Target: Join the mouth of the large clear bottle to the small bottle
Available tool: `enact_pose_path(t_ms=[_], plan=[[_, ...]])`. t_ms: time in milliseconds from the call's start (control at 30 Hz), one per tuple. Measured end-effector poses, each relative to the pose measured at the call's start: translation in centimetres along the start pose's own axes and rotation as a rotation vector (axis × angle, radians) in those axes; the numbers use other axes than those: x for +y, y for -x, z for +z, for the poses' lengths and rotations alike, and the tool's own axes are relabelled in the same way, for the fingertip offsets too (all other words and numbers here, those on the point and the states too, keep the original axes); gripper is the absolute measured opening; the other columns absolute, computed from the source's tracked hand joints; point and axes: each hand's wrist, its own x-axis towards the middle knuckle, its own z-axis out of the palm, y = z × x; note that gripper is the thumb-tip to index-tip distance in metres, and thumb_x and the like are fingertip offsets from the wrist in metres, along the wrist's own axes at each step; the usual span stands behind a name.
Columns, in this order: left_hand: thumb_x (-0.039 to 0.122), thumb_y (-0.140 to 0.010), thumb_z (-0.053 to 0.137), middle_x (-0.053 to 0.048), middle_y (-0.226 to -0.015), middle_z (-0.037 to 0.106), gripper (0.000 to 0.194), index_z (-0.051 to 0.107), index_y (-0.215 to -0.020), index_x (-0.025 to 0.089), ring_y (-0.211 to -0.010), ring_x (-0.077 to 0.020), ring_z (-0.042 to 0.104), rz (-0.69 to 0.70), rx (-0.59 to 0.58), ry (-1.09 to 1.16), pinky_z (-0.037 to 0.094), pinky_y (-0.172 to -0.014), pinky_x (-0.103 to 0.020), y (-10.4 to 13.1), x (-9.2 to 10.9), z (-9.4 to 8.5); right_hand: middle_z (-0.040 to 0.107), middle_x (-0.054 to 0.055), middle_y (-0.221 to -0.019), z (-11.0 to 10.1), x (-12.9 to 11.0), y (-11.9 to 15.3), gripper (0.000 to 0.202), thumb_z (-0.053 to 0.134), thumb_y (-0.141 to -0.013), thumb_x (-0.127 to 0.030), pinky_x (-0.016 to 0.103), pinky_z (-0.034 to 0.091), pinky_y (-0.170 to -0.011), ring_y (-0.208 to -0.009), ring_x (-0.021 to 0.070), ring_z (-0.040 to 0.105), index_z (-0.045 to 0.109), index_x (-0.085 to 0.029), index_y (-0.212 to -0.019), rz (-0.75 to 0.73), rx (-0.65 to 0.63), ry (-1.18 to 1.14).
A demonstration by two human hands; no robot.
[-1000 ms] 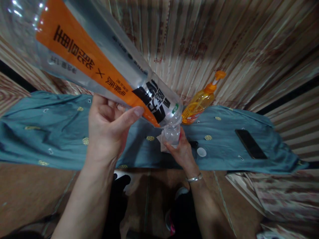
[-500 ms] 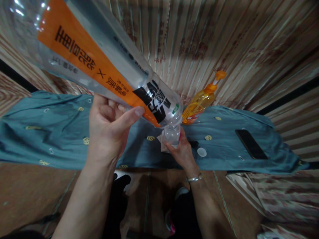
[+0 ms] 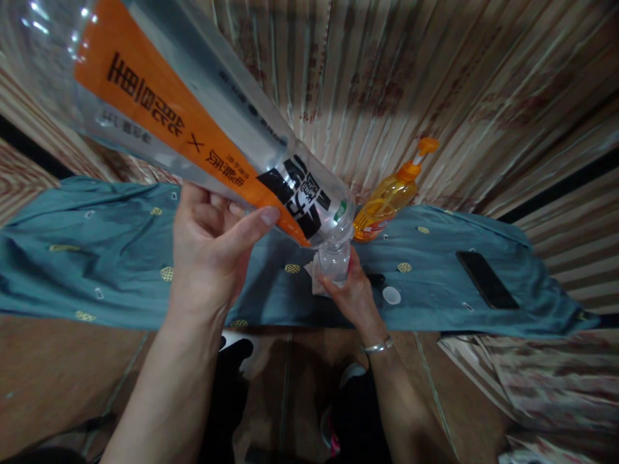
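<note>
My left hand (image 3: 207,248) is wrapped round the underside of a large clear bottle (image 3: 193,138) with an orange label and black lettering. The bottle is tilted, its base at the upper left and its neck down to the right. My right hand (image 3: 352,287) is closed round a small clear container (image 3: 334,264), whose top is right at the big bottle's neck. The big bottle's mouth is hard to make out there. Beside the small container a pale tissue or paper (image 3: 318,278) shows. A silver bracelet is on my right wrist.
A yellow pump bottle (image 3: 385,203) with an orange top stands behind my right hand. A round white cap (image 3: 391,296), a small black object (image 3: 376,280) and a black phone (image 3: 487,280) lie on the teal cloth (image 3: 120,258). Striped curtains (image 3: 411,77) hang behind.
</note>
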Motion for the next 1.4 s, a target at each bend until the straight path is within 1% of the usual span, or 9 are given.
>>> enact_pose_path(t_ms=[100,400,633,733,933,1100,1200,1333,1400], plan=[[0.011,-0.065,0.094,-0.003,-0.1,0.073,0.035,0.071,-0.086,0.027,-0.112,-0.0316,0.072,-0.005,0.012,-0.007,0.053,-0.112,-0.063,-0.04,-0.07,-0.03,0.067,0.02,-0.149,-0.02,-0.05,0.01,0.083,0.079,-0.088,-0.04,0.053,0.059,-0.111,-0.136,0.0356,0.068,0.042,-0.015,-0.158,-0.008,0.001,0.001],[0.013,-0.065,0.096,-0.004,-0.097,0.072,0.029,0.07,-0.072,0.024,-0.115,-0.0322,0.072,0.003,0.018,-0.02,0.054,-0.113,-0.062,0.12,0.02,0.04,0.068,0.02,-0.149,-0.24,-0.27,-0.08,0.084,0.08,-0.087,-0.037,0.052,0.06,-0.111,-0.136,0.0355,0.069,0.042,-0.016,-0.159,0.0,-0.015,-0.011],[0.019,-0.065,0.098,-0.002,-0.083,0.068,0.028,0.072,-0.072,0.025,-0.115,-0.032,0.072,0.0,0.033,-0.037,0.057,-0.111,-0.06,-0.02,-0.15,-0.19,0.066,0.02,-0.151,-0.13,-0.19,-0.02,0.084,0.079,-0.087,-0.037,0.052,0.058,-0.113,-0.138,0.035,0.067,0.041,-0.016,-0.159,-0.009,-0.015,0.004],[0.018,-0.064,0.099,-0.002,-0.085,0.069,0.028,0.074,-0.077,0.025,-0.115,-0.0323,0.072,-0.01,0.033,-0.019,0.059,-0.109,-0.059,-0.05,-0.07,-0.18,0.067,0.02,-0.15,-0.02,0.02,0.02,0.083,0.078,-0.089,-0.04,0.052,0.059,-0.112,-0.136,0.0353,0.068,0.041,-0.015,-0.159,-0.015,0.003,0.016],[0.012,-0.069,0.092,-0.005,-0.097,0.073,0.026,0.073,-0.082,0.024,-0.113,-0.0322,0.073,-0.019,0.016,-0.015,0.053,-0.112,-0.063,0.07,-0.01,-0.12,0.067,0.021,-0.149,0.0,0.19,0.11,0.083,0.077,-0.09,-0.047,0.053,0.06,-0.111,-0.136,0.0359,0.068,0.042,-0.015,-0.159,-0.03,0.013,0.018],[0.012,-0.07,0.092,-0.006,-0.105,0.073,0.029,0.071,-0.086,0.024,-0.108,-0.0312,0.074,-0.021,0.018,0.003,0.054,-0.109,-0.062,0.13,-0.06,-0.1,0.066,0.022,-0.149,-0.13,0.09,0.09,0.085,0.078,-0.089,-0.045,0.054,0.059,-0.112,-0.137,0.0371,0.067,0.041,-0.013,-0.159,-0.022,0.004,0.007],[0.015,-0.069,0.094,-0.006,-0.103,0.073,0.03,0.072,-0.088,0.024,-0.107,-0.0315,0.074,-0.025,0.018,-0.01,0.055,-0.108,-0.063,0.1,-0.07,-0.18,0.066,0.023,-0.149,-0.12,0.11,0.02,0.085,0.079,-0.088,-0.043,0.055,0.059,-0.112,-0.137,0.0371,0.068,0.042,-0.013,-0.158,-0.017,0.005,0.006],[0.018,-0.066,0.096,-0.005,-0.106,0.074,0.029,0.071,-0.079,0.024,-0.109,-0.0313,0.073,-0.016,0.031,-0.037,0.056,-0.108,-0.061,0.05,-0.1,-0.27,0.066,0.023,-0.149,-0.09,0.17,0.02,0.085,0.079,-0.087,-0.042,0.054,0.059,-0.112,-0.136,0.0372,0.068,0.043,-0.012,-0.158,-0.021,0.014,0.009],[0.017,-0.066,0.095,-0.006,-0.108,0.074,0.029,0.071,-0.08,0.024,-0.111,-0.0315,0.073,-0.015,0.029,-0.033,0.056,-0.109,-0.061,0.03,-0.12,-0.26,0.066,0.023,-0.15,-0.1,0.16,0.04,0.085,0.079,-0.087,-0.042,0.054,0.059,-0.113,-0.136,0.0372,0.068,0.043,-0.012,-0.158,-0.024,0.011,0.009]])
